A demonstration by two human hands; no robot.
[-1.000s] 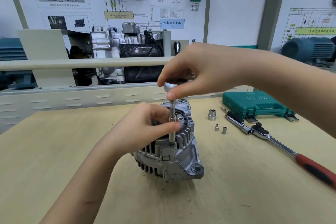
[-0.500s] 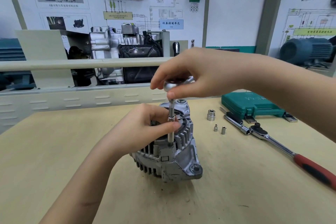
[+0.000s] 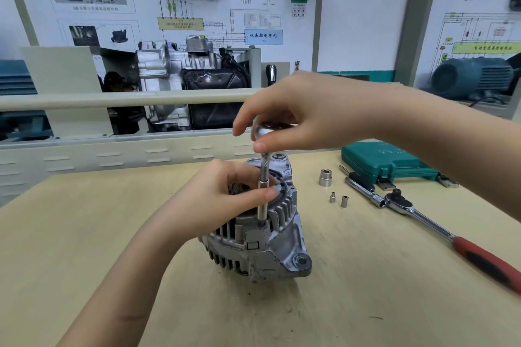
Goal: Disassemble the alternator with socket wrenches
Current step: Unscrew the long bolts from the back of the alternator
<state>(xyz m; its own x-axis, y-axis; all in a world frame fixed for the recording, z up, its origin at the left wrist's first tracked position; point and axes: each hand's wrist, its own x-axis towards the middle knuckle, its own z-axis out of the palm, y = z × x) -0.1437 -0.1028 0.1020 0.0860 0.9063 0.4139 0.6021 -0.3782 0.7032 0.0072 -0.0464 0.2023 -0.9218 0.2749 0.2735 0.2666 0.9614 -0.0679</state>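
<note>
Pinching driver [image 3: 263, 191] knob with right hand [image 3: 298, 115], left hand [image 3: 225, 200] gripping shaft atop alternator [image 3: 262, 245]: heavy, rigid casting, brace by housing.

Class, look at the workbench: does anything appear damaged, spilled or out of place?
Nothing stands out. The silver finned alternator stands steady on the wooden table; three loose chrome sockets and the red-handled ratchet wrench lie beside it.

Ribbed cast-aluminium alternator [image 3: 262, 245] on pale wooden bench [image 3: 84, 234], centre. Slim steel extension driver [image 3: 263, 191] upright on its top. Right of it: large chrome socket [image 3: 325, 177], two small chrome sockets [image 3: 338, 199], then red-handled steel ratchet [image 3: 439, 229]. Closed green plastic tool case [image 3: 386, 162] behind the ratchet.
</note>
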